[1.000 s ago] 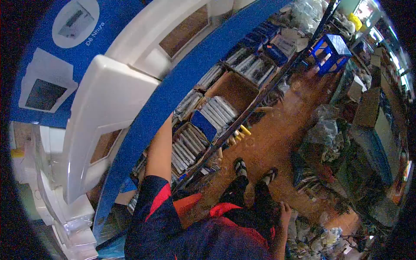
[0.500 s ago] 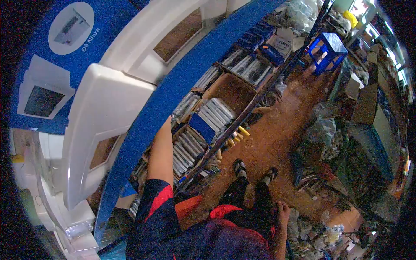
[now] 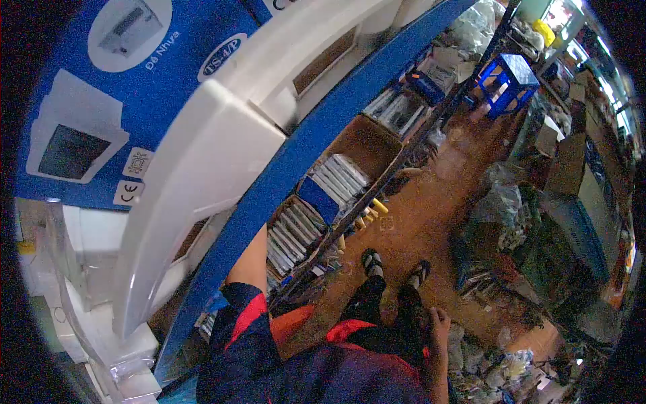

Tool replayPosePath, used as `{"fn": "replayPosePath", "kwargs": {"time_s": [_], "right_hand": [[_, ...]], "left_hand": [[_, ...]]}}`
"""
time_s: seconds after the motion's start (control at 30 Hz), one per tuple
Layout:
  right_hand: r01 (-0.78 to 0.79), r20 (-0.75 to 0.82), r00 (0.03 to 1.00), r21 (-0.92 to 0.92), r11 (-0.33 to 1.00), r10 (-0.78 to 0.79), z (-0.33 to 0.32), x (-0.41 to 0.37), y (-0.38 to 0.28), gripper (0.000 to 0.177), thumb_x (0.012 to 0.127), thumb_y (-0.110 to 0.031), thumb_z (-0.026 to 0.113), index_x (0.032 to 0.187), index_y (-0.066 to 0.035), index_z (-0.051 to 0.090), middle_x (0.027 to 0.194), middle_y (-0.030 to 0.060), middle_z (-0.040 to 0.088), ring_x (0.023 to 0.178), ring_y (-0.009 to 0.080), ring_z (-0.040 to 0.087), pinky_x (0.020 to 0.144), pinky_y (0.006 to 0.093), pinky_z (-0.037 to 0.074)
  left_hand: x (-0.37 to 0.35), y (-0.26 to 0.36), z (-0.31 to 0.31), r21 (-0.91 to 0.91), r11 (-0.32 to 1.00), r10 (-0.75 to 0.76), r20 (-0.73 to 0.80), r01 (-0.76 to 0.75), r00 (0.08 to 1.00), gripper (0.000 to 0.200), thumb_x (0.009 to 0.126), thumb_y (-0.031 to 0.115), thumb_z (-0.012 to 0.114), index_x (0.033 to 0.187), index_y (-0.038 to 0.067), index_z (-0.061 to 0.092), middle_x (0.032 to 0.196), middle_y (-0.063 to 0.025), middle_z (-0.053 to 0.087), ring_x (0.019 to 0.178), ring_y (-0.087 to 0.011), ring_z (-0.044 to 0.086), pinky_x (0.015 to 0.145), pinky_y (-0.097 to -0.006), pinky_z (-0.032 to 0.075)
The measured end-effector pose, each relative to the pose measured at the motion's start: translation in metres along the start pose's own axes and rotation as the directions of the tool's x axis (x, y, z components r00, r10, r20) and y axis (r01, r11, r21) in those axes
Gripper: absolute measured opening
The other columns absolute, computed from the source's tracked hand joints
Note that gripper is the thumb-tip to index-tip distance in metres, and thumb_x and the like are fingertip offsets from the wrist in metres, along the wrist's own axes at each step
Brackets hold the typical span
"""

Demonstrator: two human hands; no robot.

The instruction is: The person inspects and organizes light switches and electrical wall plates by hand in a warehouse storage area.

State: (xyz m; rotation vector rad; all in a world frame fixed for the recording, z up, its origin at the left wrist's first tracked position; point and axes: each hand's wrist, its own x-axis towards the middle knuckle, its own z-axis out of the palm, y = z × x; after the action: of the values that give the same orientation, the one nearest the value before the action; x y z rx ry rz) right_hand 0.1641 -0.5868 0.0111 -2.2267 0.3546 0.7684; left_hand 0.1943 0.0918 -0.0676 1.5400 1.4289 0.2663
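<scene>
Up goes the left forearm (image 3: 252, 262), deeper behind the blue beam (image 3: 296, 155) than a second ago. The left hand is hidden, so its grip is impossible to tell. It looks like a reach toward the white cover (image 3: 202, 182) at nine o'clock. Right hand (image 3: 439, 323), five o'clock, lies against the leg (image 3: 404, 303), fingers loose, holding nothing. Drawing back calls for clearing that beam's edge.

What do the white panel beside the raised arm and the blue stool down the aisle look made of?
The white panel looks like moulded plastic, smooth and glossy: light streaks run along its rounded edges. The blue stool is probably plastic too, given its even saturated colour and open-framed sides, though it is too small to be sure.
</scene>
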Motion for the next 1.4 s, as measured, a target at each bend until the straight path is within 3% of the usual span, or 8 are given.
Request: {"fn": "replayPosePath", "kwargs": {"time_s": [0.3,0.53,0.63,0.7,0.77,0.9,1.2,1.4], "right_hand": [[0.107,0.115,0.983,0.263,0.959,-0.141,-0.006,0.036,0.045,0.028,0.088,-0.024,0.056,0.089,0.003,0.061,0.081,0.0057,0.061,0.071,0.0138,0.057,0.064,0.0275,0.045],[0.095,0.142,0.978,0.335,0.937,-0.15,-0.009,0.054,0.031,0.024,0.09,-0.021,0.053,0.083,0.001,0.06,0.074,0.0024,0.06,0.066,0.0101,0.054,0.059,0.0262,0.043],[0.122,0.184,0.964,0.327,0.937,-0.19,-0.016,0.058,0.002,0.025,0.09,-0.023,0.052,0.086,0.0,0.061,0.076,0.004,0.06,0.068,0.0117,0.056,0.062,0.0273,0.045],[0.139,0.275,0.934,0.309,0.941,-0.228,-0.027,0.064,-0.019,0.028,0.09,-0.026,0.05,0.091,-0.001,0.061,0.08,0.0058,0.062,0.07,0.0144,0.058,0.064,0.0286,0.047],[-0.086,0.415,0.887,0.583,0.808,-0.205,-0.026,0.08,-0.024,0.032,0.09,-0.03,0.048,0.097,-0.001,0.06,0.088,0.0079,0.062,0.077,0.019,0.058,0.07,0.0319,0.047],[-0.631,0.687,0.697,0.723,0.28,-0.204,-0.056,0.043,-0.124,0.04,0.087,-0.035,0.048,0.111,-0.004,0.057,0.104,0.0106,0.062,0.094,0.0279,0.057,0.087,0.0371,0.043],[-0.655,0.803,0.35,0.578,0.487,-0.482,-0.059,-0.033,-0.184,0.041,0.085,-0.027,0.054,0.119,-0.006,0.05,0.105,0.0104,0.059,0.094,0.0224,0.057,0.082,0.0373,0.047],[-0.127,0.663,0.528,0.68,0.722,-0.531,-0.068,-0.048,-0.155,0.038,0.083,-0.005,0.059,0.12,-0.006,0.048,0.106,0.0051,0.057,0.092,0.0165,0.056,0.078,0.0302,0.049]], "left_hand": [[-0.035,0.02,-0.012,0.307,0.73,0.661,-0.093,-0.61,0.744,0.023,0.074,0.014,0.068,0.084,0.003,0.05,0.075,-0.0089,0.056,0.072,-0.0196,0.055,0.068,-0.0322,0.043],[-0.182,0.084,-0.042,0.586,0.371,0.886,0.01,-0.72,0.464,0.017,0.082,0.016,0.061,0.095,0.006,0.057,0.092,-0.0143,0.061,0.088,-0.0317,0.059,0.077,-0.0376,0.045],[-0.256,0.074,-0.046,0.618,0.409,0.855,-0.002,-0.672,0.518,0.017,0.079,0.012,0.063,0.094,0.007,0.059,0.098,-0.013,0.06,0.095,-0.0302,0.057,0.082,-0.038,0.045],[-0.31,0.069,-0.041,0.508,0.088,0.986,0.08,-0.857,0.149,0.032,0.071,-0.004,0.064,0.1,0.003,0.053,0.104,-0.0157,0.059,0.095,-0.0371,0.055,0.083,-0.0427,0.046],[-0.382,0.065,-0.032,0.438,0.04,0.987,0.125,-0.898,0.105,0.026,0.071,-0.006,0.064,0.091,0.003,0.05,0.104,-0.0158,0.059,0.096,-0.0335,0.056,0.082,-0.0405,0.046],[-0.486,0.056,-0.017,0.384,0.057,0.975,0.177,-0.921,0.135,0.026,0.072,-0.005,0.064,0.091,0.003,0.047,0.104,-0.0143,0.059,0.097,-0.033,0.056,0.081,-0.0401,0.047],[-0.615,0.026,0.057,0.317,0.157,0.983,0.043,-0.935,0.179,0.024,0.067,-0.002,0.066,0.085,0.005,0.05,0.099,-0.0091,0.06,0.093,-0.0278,0.058,0.076,-0.0354,0.05],[-0.657,0.004,0.077,0.244,0.43,0.899,-0.034,-0.869,0.436,0.029,0.067,0.002,0.069,0.092,0.009,0.057,0.11,-0.0107,0.053,0.101,-0.032,0.053,0.087,-0.041,0.045]]}}
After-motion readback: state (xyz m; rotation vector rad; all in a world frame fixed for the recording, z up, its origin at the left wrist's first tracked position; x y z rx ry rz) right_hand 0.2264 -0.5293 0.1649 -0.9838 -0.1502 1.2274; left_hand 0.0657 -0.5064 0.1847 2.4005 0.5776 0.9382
